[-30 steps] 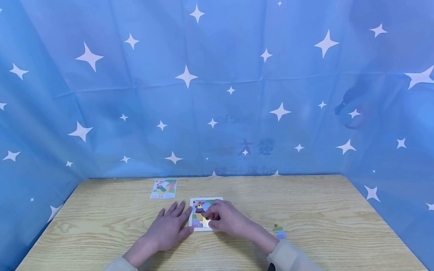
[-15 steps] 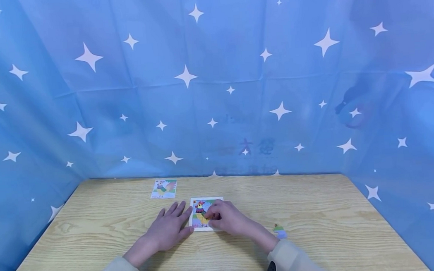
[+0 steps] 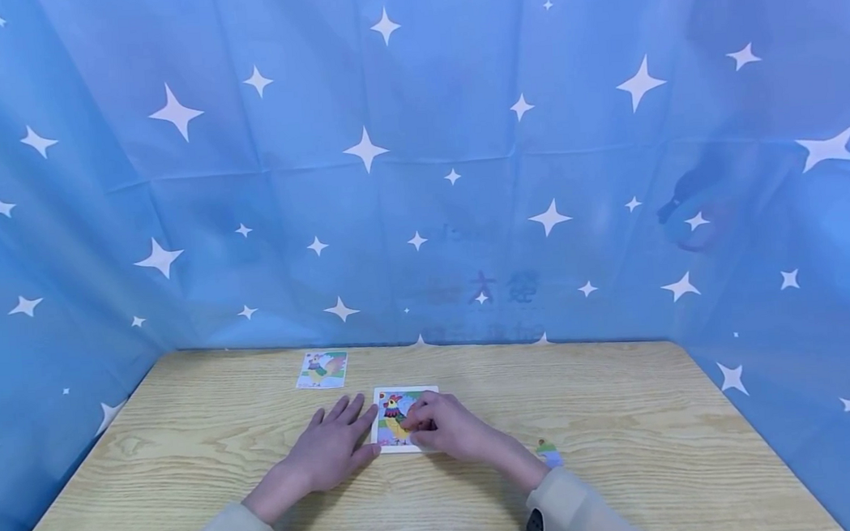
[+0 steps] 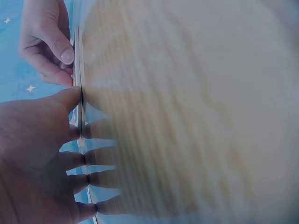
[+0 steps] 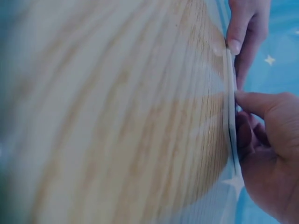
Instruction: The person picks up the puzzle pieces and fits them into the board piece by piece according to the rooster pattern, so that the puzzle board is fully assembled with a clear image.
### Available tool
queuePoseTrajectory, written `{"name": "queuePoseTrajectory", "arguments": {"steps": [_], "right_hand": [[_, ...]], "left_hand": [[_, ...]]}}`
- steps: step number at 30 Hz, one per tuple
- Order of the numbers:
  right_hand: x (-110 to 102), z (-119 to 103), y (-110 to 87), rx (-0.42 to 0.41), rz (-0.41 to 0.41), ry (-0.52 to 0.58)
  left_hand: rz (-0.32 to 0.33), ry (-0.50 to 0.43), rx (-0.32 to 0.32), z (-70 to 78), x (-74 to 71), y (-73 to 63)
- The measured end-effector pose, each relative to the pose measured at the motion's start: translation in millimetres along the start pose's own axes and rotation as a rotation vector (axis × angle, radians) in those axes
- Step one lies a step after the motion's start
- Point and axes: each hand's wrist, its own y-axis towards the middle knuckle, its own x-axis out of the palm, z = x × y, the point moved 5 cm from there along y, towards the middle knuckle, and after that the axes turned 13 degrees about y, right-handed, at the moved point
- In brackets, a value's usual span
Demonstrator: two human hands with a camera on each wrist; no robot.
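Note:
A white-framed jigsaw puzzle [image 3: 395, 439] of a colourful rooster lies on the wooden table. My left hand [image 3: 331, 450] rests beside it with spread fingers, its thumb and index finger touching the frame's left edge. Over the right part of the picture, my right hand [image 3: 451, 428] has curled fingers, thumb and index finger pinching a puzzle piece mostly hidden beneath them. The right wrist view shows the thumb of the right hand [image 5: 275, 140] low against the board, seen edge-on. A loose puzzle piece [image 3: 549, 455], green and lilac, lies to the right, beside the right forearm.
A printed rooster picture card [image 3: 322, 370] lies at the back left of the wooden table [image 3: 624, 416]. Behind and at both sides hangs a blue curtain [image 3: 420, 193] with white stars.
A bright glare on the lower part of the rooster picture has gone, and its yellow body shows. The right hand has shifted only very slightly; the left hand stays in place.

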Motion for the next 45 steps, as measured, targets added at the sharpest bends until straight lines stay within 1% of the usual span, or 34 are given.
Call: {"name": "queuePoseTrajectory", "arguments": {"steps": [3, 8, 12, 18, 24, 31, 37, 40, 45], "right_hand": [[0, -1, -0.5, -0.015, -0.019, -0.030], [1, -7, -1.4, -0.062, -0.061, -0.127], [2, -10, -2.4, -0.068, -0.080, -0.175], [3, -10, -2.5, -0.065, -0.080, -0.177], [3, -10, -2.6, -0.080, -0.078, -0.165], [1, -7, -3.7, -0.089, -0.070, -0.120], [1, -7, -3.0, -0.089, -0.095, -0.152], [0, -6, -2.8, -0.055, -0.090, -0.103], [-8, -4, -6.1, 0.027, -0.012, 0.075]], "left_hand": [[-0.003, 0.002, -0.003, 0.2, 0.3, 0.5], [-0.010, -0.001, -0.006, 0.7, -0.4, 0.0], [-0.010, -0.003, -0.004, 0.7, -0.7, -0.6], [-0.003, 0.003, 0.005, -0.1, 0.4, 0.1], [-0.006, 0.004, 0.002, 0.2, -0.4, -0.6], [-0.009, -0.004, 0.002, 0.7, -1.1, -1.0], [-0.008, -0.003, 0.008, 0.9, -2.7, -1.5], [-0.006, -0.002, 0.008, 0.7, -2.8, -1.4], [-0.004, -0.006, 0.016, -0.3, -0.5, -1.1]]}}
